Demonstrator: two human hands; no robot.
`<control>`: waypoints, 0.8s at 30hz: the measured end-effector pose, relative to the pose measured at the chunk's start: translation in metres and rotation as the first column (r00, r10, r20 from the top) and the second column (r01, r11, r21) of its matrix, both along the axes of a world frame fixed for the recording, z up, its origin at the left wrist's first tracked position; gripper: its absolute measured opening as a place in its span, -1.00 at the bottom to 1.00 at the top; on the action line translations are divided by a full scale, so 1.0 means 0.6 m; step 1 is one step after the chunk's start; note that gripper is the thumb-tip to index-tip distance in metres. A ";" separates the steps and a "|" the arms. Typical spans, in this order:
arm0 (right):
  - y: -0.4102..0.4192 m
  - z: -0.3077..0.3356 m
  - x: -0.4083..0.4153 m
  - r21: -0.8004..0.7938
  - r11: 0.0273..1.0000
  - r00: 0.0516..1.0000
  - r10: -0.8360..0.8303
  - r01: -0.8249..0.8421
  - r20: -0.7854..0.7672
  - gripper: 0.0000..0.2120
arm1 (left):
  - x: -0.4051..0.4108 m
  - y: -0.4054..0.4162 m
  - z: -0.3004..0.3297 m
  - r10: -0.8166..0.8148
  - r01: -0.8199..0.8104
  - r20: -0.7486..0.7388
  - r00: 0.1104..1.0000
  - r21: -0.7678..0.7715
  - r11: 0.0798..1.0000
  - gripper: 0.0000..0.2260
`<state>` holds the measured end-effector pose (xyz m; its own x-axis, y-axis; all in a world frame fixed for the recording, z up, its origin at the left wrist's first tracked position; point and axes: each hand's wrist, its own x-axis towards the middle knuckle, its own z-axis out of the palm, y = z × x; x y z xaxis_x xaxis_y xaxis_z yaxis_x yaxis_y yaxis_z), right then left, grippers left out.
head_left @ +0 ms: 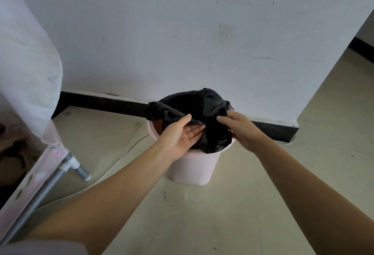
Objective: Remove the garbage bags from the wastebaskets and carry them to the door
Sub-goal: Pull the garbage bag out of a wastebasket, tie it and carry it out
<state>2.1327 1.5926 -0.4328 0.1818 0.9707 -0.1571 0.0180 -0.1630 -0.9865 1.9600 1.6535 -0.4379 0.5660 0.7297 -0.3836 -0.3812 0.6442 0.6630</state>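
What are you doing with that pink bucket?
A person is taking the black garbage bag out of a pink wastebasket that stands on the floor by the wall. The left hand pinches one loosened edge of the bag and the right hand grips another. Most of the bag is still inside the basket.

A white cable (pixel 113 165) lies on the floor (pixel 263 204) by a metal leg (pixel 81 170).

I face a scuffed white wall (pixel 182 32) with black skirting (pixel 105 102); pale floor (pixel 222 214) beneath me, metal-legged furniture (pixel 40 183) left.
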 end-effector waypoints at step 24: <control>0.021 -0.004 0.044 -0.073 0.972 0.377 -0.016 0.222 0.926 -0.87 | -0.050 0.085 -0.012 0.535 -0.041 -0.548 0.644 0.673 0.739 -0.68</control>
